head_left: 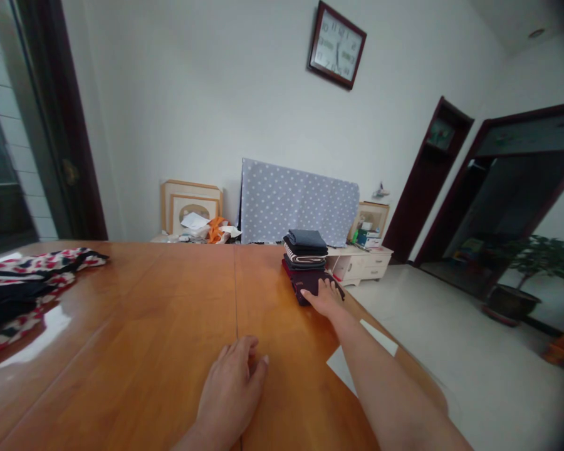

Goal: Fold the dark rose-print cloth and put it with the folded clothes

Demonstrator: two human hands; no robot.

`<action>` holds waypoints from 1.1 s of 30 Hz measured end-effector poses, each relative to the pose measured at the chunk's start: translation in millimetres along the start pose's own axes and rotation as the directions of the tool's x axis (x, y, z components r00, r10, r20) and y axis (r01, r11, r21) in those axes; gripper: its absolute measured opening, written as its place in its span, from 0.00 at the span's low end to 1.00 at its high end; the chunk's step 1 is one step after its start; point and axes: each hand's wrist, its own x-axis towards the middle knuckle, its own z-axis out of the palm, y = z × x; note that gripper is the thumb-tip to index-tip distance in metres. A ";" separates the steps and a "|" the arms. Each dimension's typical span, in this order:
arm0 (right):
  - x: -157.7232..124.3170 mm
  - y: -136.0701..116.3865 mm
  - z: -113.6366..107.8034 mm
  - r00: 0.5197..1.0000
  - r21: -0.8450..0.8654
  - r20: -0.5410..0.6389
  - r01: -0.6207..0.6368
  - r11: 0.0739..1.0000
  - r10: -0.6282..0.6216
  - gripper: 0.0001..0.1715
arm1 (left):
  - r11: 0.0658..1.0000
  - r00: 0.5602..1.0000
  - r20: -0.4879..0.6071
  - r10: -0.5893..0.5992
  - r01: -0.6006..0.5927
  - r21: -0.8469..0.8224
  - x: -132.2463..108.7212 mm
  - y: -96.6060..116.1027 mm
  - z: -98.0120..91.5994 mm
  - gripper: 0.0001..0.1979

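My right hand (324, 297) rests with spread fingers on a dark purple folded garment (308, 282) near the table's right edge. Just behind it rises a stack of folded clothes (305, 247), dark ones with a striped one among them and a grey-blue one on top. Nearer to me, my left hand (235, 382) is over the bare wood of the table, fingers loosely curved and thumb apart, holding nothing.
The wooden table (169, 300) fills the foreground. Patterned clothes (28, 282) lie at its left end. White paper (343, 369) lies partly under my right forearm. Beyond stand a cloth-covered object (296, 203), a white cabinet (369, 264) and a potted plant (512, 300).
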 end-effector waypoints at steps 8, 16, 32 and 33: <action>-5.7 10.9 5.0 0.998 -0.226 0.049 0.049 0.973 -0.039 0.54 | 1.000 1.000 0.006 0.009 -0.009 0.016 0.4 -0.8 1.0 0.16; -1.4 -12.6 0.8 0.975 -0.523 0.214 0.171 0.835 -0.066 0.47 | 0.999 0.999 0.028 0.017 -0.017 0.029 -2.1 5.0 -4.7 0.17; -15.3 -27.8 12.7 0.919 -0.605 0.382 0.326 0.727 -0.094 0.35 | 0.999 1.000 -0.006 0.024 -0.025 -0.026 -0.4 -4.0 1.4 0.16; -12.6 -28.3 10.6 0.924 -0.604 0.372 0.317 0.731 -0.094 0.35 | 0.999 1.000 -0.007 0.026 -0.026 -0.027 0.2 -4.4 1.9 0.16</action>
